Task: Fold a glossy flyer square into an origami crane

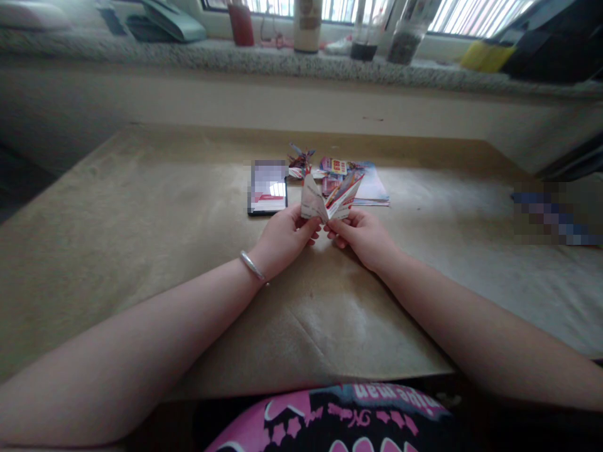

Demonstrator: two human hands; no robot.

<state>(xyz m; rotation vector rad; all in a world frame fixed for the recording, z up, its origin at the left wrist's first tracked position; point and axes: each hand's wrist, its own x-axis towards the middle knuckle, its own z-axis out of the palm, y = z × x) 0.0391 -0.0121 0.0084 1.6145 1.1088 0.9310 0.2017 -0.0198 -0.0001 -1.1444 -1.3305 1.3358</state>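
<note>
I'm seeing both hands gripping the folded paper: left hand (pixel 282 232) pinching its lower left part, right hand (pixel 365 235) pinching its lower right, thumbs on the near side, fingers curling behind and under. Folded paper (pixel 311 199) is sitting mid-counter, between me and the clutter; can't tell if it's touching the counter (pixel 188 188). It's standing in a V, two wings spreading up and out from a low centre point. Left wing is showing mostly off-white, with faint print low down and a bit of red-orange peeking at its tip. Right wing is showing stacked layers, white edges alternating with red and darker printed strips. Fine print is blurring out for me. Behind it, crumpled-looking colourful paper pieces (pixel 301 157) and a stack of sheets (pixel 374 185) are lying close by; dark-framed tablet (pixel 268 188) is lying just beyond the left hand.
</note>
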